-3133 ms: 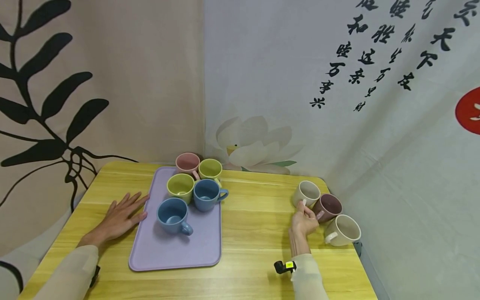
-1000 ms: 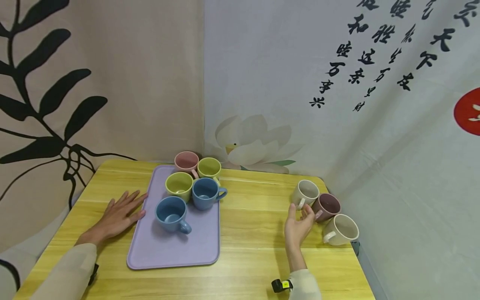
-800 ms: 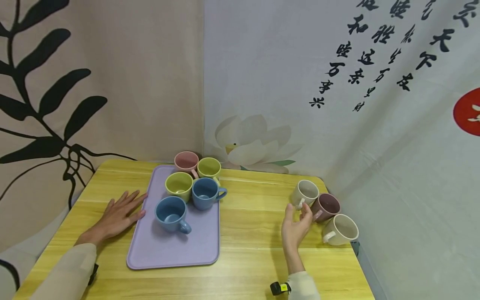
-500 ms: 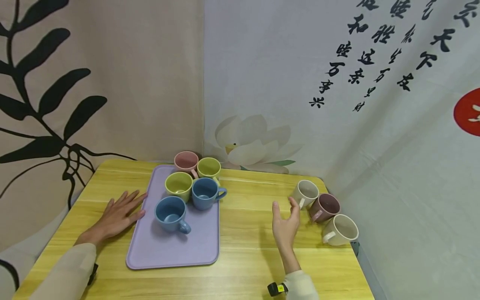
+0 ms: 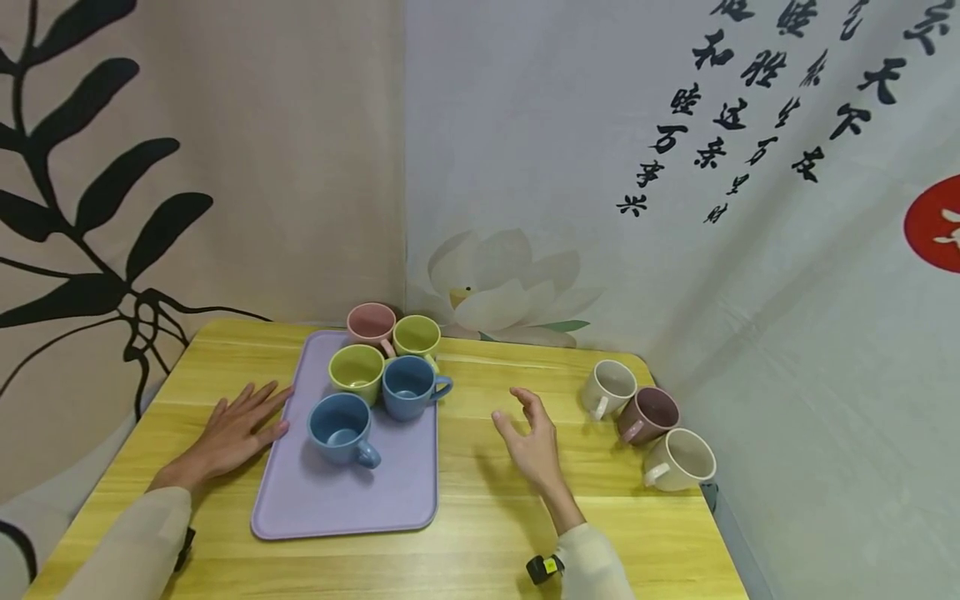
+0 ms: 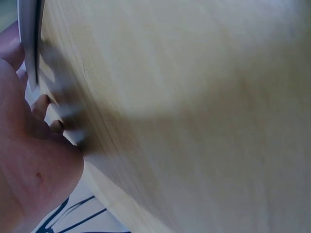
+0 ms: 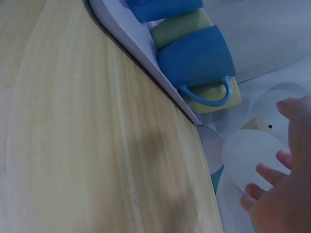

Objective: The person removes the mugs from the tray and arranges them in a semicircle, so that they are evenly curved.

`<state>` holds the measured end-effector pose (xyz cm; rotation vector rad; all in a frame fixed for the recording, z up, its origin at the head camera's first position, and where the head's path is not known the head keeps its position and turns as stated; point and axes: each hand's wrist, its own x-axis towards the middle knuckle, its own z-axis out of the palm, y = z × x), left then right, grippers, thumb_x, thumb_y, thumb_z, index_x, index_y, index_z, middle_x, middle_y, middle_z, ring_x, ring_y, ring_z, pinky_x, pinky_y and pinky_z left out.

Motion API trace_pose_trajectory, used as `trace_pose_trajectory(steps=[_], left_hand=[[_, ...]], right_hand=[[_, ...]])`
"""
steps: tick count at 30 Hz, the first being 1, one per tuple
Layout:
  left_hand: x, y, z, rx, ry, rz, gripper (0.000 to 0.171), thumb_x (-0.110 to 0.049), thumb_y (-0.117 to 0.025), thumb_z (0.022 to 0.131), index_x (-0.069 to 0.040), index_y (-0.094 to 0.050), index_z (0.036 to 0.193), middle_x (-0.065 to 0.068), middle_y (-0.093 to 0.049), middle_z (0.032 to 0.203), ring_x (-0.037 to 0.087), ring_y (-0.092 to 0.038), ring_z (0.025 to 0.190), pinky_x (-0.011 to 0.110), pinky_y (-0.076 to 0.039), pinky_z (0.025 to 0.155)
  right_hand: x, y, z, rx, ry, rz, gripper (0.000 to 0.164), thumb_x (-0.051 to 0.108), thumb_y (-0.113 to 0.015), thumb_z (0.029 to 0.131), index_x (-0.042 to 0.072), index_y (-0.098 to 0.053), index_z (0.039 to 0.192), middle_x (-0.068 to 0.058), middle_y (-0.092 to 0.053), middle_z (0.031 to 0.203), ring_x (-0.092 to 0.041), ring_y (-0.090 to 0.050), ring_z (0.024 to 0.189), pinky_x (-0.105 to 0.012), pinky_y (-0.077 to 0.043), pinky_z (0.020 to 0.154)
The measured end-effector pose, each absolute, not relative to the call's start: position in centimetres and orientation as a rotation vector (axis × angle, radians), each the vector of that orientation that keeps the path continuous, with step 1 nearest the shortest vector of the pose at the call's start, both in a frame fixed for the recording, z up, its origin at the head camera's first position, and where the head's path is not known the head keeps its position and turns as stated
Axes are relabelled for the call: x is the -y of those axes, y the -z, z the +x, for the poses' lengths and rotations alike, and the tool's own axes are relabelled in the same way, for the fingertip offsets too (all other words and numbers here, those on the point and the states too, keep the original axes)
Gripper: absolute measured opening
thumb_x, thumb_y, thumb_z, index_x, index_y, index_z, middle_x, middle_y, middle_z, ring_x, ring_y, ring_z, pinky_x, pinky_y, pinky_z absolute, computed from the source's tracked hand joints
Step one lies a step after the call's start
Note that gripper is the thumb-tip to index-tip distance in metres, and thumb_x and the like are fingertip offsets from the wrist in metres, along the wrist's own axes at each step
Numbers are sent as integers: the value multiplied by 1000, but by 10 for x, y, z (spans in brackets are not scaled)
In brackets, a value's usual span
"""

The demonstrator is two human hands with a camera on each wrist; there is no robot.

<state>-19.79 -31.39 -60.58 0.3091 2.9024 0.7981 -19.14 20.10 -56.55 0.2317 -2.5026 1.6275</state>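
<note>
My left hand (image 5: 232,439) lies with spread fingers on the table, its fingertips at the left edge of a lilac tray (image 5: 375,508). On the tray stand a front blue mug (image 5: 341,429), another blue mug (image 5: 408,388), a yellow-green mug (image 5: 357,373) and, at the back, a pink mug (image 5: 371,323). A second yellow-green mug (image 5: 417,336) is at the tray's back right corner. Over the table between the tray and the right-hand mugs, my right hand (image 5: 534,442) is held with thumb and fingers apart and nothing in it. In the right wrist view its fingers (image 7: 272,174) are loosely bent.
Toward the table's right edge stand a white mug (image 5: 609,388), a dark mauve mug (image 5: 649,414) and a cream mug (image 5: 680,460), close together. A printed cloth wall (image 5: 510,167) rises behind the wooden table (image 5: 495,517).
My right hand has let go of the white mug's handle and moved left toward the tray, its thumb and fingers spreading. My left hand and the mugs stay in place.
</note>
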Motion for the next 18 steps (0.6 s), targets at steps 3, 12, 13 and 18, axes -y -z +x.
trace_pose_trajectory(steps=[3, 12, 13, 18], left_hand=[[314, 606, -198, -2901, -803, 307, 70, -55, -49, 105, -24, -28, 165, 26, -18, 172, 58, -4, 157, 81, 5, 119], [315, 607, -197, -2895, -802, 324, 70, -54, -49, 106, -25, -27, 165, 25, -17, 172, 57, -4, 158, 81, 4, 119], [314, 606, -197, -2894, -801, 324, 70, -54, -49, 106, -25, -27, 165, 25, -17, 172, 57, -4, 158, 81, 4, 119], [314, 604, -197, -2890, -800, 317, 70, -54, -49, 106, -25, -27, 165, 25, -17, 172, 58, -4, 157, 81, 4, 119]], right_hand=[[-195, 567, -194, 2557, -1621, 294, 66, 45, -70, 98, 12, -47, 151, -9, -49, 158, -33, -41, 152, -55, -35, 126], [-177, 573, -207, 2675, -1584, 413, 62, 51, -68, 98, 23, -48, 150, -8, -52, 156, -30, -47, 149, -54, -39, 123], [-175, 574, -209, 2685, -1570, 423, 62, 51, -68, 98, 24, -48, 150, -9, -53, 156, -29, -47, 148, -53, -40, 123], [-164, 573, -218, 2721, -1537, 478, 63, 51, -69, 97, 23, -50, 150, -10, -55, 155, -26, -49, 148, -50, -42, 122]])
